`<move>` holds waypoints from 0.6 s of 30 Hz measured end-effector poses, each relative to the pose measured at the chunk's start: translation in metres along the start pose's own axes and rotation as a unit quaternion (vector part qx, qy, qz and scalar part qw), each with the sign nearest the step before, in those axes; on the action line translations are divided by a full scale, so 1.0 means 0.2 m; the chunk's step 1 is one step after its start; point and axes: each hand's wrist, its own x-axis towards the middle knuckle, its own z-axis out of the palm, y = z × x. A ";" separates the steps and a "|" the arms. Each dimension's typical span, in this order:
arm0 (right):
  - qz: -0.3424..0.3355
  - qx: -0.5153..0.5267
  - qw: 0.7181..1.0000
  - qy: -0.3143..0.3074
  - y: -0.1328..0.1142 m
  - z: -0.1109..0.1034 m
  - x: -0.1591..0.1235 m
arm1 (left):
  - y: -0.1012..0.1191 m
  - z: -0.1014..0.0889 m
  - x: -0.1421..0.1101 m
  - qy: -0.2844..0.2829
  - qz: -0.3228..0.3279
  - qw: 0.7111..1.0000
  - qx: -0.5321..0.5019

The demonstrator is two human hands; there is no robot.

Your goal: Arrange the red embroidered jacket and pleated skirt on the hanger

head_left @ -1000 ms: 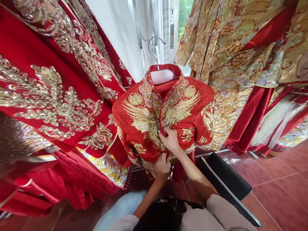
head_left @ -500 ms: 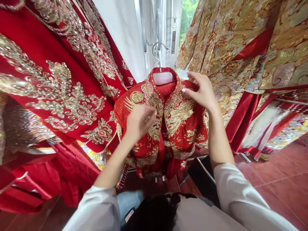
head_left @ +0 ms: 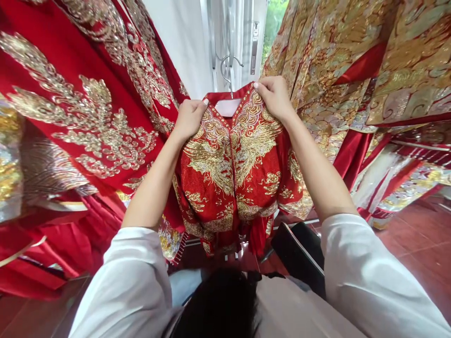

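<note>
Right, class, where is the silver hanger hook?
In the head view, the silver hanger hook rises above the red jacket, upper centre, horizontally between the left hand and right hand.

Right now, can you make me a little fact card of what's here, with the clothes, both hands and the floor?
Middle: red jacket with gold embroidery, on a hanger
Left hand: holding the jacket near the collar
Right hand: holding it near the collar's other side
On the left: beaded red garment
On the right: gold patterned garments
Floor: reddish tiles
</note>
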 end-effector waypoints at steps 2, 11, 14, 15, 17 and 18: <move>0.011 0.027 0.999 -0.015 0.00 0.01 0.01 | -0.03 -0.01 0.02 -0.006 0.000 1.000 -0.028; 0.002 0.056 0.995 -0.080 -0.09 -0.09 -0.13 | -0.05 0.01 0.01 0.011 -0.011 0.999 -0.042; 0.011 0.038 0.995 -0.086 -0.10 -0.11 -0.08 | -0.04 -0.02 0.01 0.018 -0.019 0.999 -0.030; 0.018 0.034 0.995 -0.090 -0.09 -0.10 -0.06 | -0.04 -0.02 0.01 0.015 -0.021 0.999 -0.022; 0.035 0.033 0.994 -0.097 -0.05 -0.07 -0.03 | -0.04 -0.03 0.03 0.006 -0.029 1.000 0.000; 0.045 0.038 0.993 -0.099 -0.02 -0.04 -0.02 | -0.04 -0.02 0.04 -0.003 -0.036 0.999 0.014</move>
